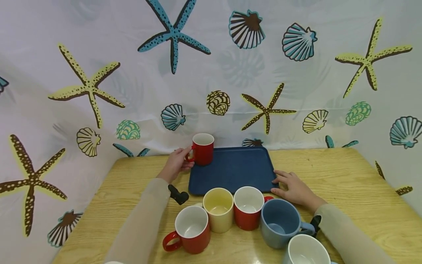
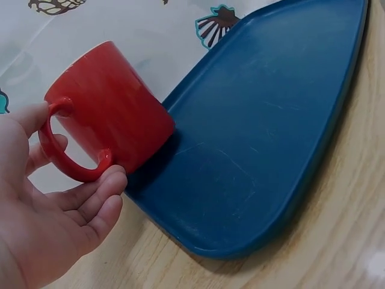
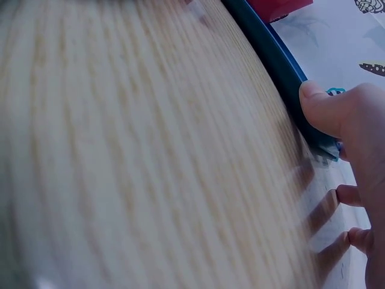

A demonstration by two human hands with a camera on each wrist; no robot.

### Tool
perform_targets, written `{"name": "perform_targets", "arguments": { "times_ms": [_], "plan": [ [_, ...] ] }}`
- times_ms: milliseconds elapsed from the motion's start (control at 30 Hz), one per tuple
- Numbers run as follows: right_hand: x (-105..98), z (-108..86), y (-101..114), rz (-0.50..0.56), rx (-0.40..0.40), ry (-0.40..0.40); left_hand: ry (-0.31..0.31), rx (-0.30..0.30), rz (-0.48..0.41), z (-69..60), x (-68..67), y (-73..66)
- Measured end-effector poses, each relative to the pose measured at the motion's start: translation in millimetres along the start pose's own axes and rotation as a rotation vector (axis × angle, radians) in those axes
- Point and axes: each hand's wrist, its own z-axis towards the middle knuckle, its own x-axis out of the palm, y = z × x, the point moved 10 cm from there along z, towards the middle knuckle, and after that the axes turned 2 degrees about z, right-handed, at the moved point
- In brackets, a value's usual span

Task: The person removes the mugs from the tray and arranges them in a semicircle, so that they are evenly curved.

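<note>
A red mug [image 1: 203,152] with a white inside stands upright at the back left corner of a dark blue tray [image 1: 235,172]. My left hand [image 1: 178,161] pinches its handle from the left, thumb and fingers on either side, as the left wrist view shows closely. The mug's base [image 2: 147,150] looks to be at the tray's rim; whether it rests fully there I cannot tell. At the tray's front right corner my right hand [image 1: 293,187] touches the rim, thumb [image 3: 322,108] against the edge and the other fingers spread, some close to the table.
Nearer to me stand a red mug [image 1: 194,242], a cream mug [image 1: 220,220], another red mug [image 1: 247,218], a blue mug [image 1: 277,234] and a white-lined mug [image 1: 306,251] cut off by the frame. A patterned cloth [image 1: 204,73] hangs behind the wooden table [image 1: 316,165].
</note>
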Motion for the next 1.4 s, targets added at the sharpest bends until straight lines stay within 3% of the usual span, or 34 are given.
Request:
{"name": "perform_targets", "arguments": {
  "times_ms": [167,333,500,667,1000,1400],
  "plan": [
    [0.9,-1.1,0.7,0.004,0.0,0.003,-0.005,0.002,-0.089,-4.9,-5.8,-1.0],
    [0.3,-2.0,2.5,0.004,-0.012,-0.003,-0.008,0.038,-0.083,-11.7,-11.9,-5.3],
    [1.6,-3.2,2.9,0.011,-0.014,-0.004,-0.011,0.039,-0.06,-17.9,-17.0,-0.7],
    [3.9,-2.8,1.7,0.007,-0.014,-0.004,0.017,0.026,-0.073,-23.4,-17.9,6.7],
    [1.8,-1.8,0.7,0.012,-0.009,-0.005,0.039,0.032,-0.124,-34.7,-17.0,5.0],
    [1.1,-2.5,1.5,0.021,-0.006,-0.015,0.117,0.046,-0.17,-49.5,-16.1,6.3]
  ]
}}
